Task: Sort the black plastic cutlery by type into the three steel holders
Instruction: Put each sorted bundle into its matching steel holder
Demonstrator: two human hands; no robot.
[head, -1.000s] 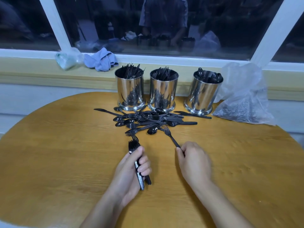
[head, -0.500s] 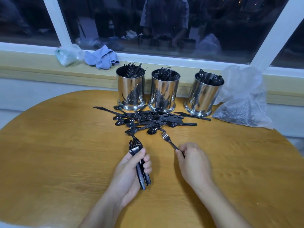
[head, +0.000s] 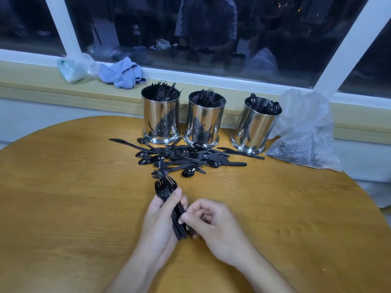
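— Fingers of the left hand (head: 160,216) are wrapped round a bundle of forks (head: 167,197), thumb clamped across the handles, tines fanning out at the top, pointing away from the person. What's the other hand up to?

— Right hand (head: 213,225) sits tight against the bundle's handles, fingers curled in, thumb and forefinger pinching at the fork handles. Whether it's adding a fork or just squaring the stack, I can't tell.

— And the bundle itself?

— Held just above the wooden table (head: 63,197), near the front edge of the loose pile (head: 186,157). That pile lies right at the feet of the holders: spoons, forks and knives all tangled together.

— So how's the scoreboard looking?

— Well along, I'd say. Left holder (head: 160,117) is crammed with what look like knives, middle holder (head: 204,121) bristles with fork tines, right holder (head: 255,125) shows spoon bowls. All three look well stocked.

— What's left?

— This handful of forks isn't in the middle holder yet, and the pile needs working through. Beyond the holders, a clear plastic bag (head: 304,132) slumps at the right, a blue cloth (head: 122,75) on the sill.
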